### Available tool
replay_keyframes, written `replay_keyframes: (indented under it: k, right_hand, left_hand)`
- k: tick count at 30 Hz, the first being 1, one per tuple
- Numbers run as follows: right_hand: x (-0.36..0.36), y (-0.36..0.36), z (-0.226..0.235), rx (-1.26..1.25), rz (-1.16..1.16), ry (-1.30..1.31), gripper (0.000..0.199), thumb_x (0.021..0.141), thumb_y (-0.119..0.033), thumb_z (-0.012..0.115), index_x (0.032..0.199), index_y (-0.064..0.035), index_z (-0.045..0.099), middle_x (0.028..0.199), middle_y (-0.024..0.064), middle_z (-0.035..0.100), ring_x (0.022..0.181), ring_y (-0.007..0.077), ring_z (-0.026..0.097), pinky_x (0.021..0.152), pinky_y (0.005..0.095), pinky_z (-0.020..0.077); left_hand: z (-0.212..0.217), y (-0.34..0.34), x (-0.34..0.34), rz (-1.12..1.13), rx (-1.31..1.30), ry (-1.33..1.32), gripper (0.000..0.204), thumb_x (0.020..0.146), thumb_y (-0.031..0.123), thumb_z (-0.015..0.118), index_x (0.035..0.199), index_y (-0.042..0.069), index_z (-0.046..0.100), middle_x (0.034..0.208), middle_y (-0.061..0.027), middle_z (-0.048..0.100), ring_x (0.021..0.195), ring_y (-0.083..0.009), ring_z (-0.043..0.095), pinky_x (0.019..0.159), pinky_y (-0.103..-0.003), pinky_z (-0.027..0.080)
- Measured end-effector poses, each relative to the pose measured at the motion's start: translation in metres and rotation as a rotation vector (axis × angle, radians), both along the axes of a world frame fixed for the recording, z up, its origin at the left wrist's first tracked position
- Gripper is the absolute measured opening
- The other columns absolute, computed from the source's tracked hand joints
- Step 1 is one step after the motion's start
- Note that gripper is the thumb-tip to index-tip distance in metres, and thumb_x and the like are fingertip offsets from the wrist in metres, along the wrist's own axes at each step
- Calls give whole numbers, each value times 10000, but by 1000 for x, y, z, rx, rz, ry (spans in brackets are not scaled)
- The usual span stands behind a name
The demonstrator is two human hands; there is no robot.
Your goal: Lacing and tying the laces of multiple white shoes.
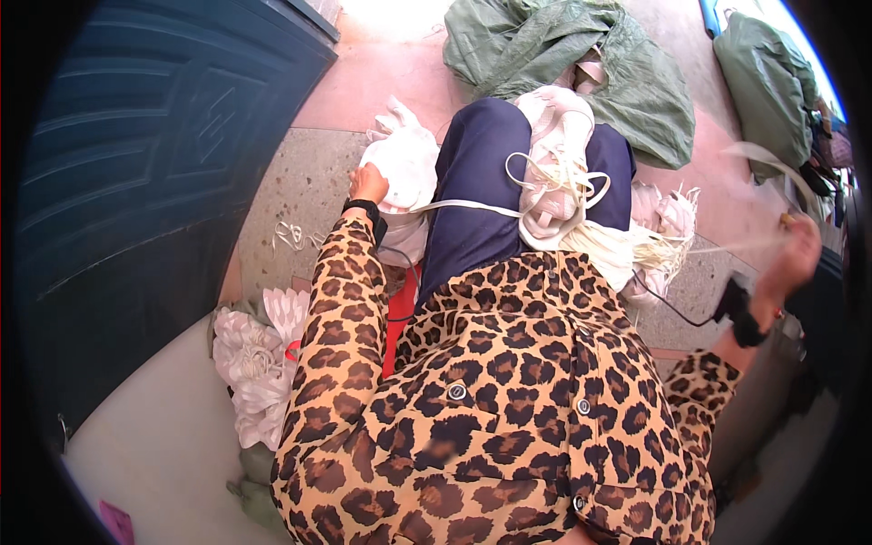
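On my lap, between my knees, lies a pale shoe upper with a white shoelace looped loosely over it. One length of lace runs left across my thigh toward my left hand. That hand is closed at the edge of a white shoe piece beside my left knee; what its fingers grip is hidden. My right hand is raised far out to the right, smeared by motion, closed on a pale shoelace that streaks from the lap and curves above the hand. A bundle of cream laces rests on my right thigh.
More pale uppers with laces lie by my right knee, and a pile of them sits left of my arm. Green sacks stand ahead. A dark blue door flanks my left. Loose lace is on the floor.
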State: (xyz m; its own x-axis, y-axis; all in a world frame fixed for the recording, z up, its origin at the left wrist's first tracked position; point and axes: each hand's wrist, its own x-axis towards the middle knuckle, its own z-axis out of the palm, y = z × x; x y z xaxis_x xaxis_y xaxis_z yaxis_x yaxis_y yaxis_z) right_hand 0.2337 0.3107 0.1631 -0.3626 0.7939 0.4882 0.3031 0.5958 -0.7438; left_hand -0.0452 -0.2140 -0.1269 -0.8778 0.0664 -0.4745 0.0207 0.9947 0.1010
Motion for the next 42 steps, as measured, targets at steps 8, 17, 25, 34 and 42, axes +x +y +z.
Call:
replay_keyframes:
  k: [8,17,25,34,42]
  right_hand:
    - [22,-43,-14,-1145,388,292,221,887,-189,463,1019,-17,501,652,-30,459,564,66,434,542,211,374]
    - [-90,-156,-64,-1223,746,-386,193,861,-224,525,916,-49,585,560,-110,377,444,-30,266,383,153,185]
    - [-174,-292,-76,-149,1239,-372,425,674,-315,675,856,45,542,785,218,581,765,380,561,655,411,452]
    - [-169,-240,-105,-1249,1205,-45,228,832,-162,579,1005,-13,568,864,-9,595,675,33,508,577,176,397]
    - [-108,-187,-132,-1412,1113,-187,154,847,-183,558,910,-43,558,662,-58,479,525,16,388,427,177,285]
  left_hand:
    - [12,9,0,-92,-52,-65,277,781,284,550,900,45,625,945,-204,599,909,-367,567,756,-441,458]
    - [180,-21,-17,-10,33,604,282,767,249,472,685,3,584,708,-219,579,685,-402,562,598,-460,445]
    - [283,109,60,-504,530,765,150,747,160,571,668,32,578,633,-169,547,583,-339,548,517,-387,435]
    - [72,83,5,-12,1036,-69,290,861,179,435,1047,-6,558,970,-75,597,934,-157,526,833,-285,391]
    - [112,54,39,72,868,-17,214,753,102,629,930,-15,601,781,-59,607,651,-73,533,544,-209,412]
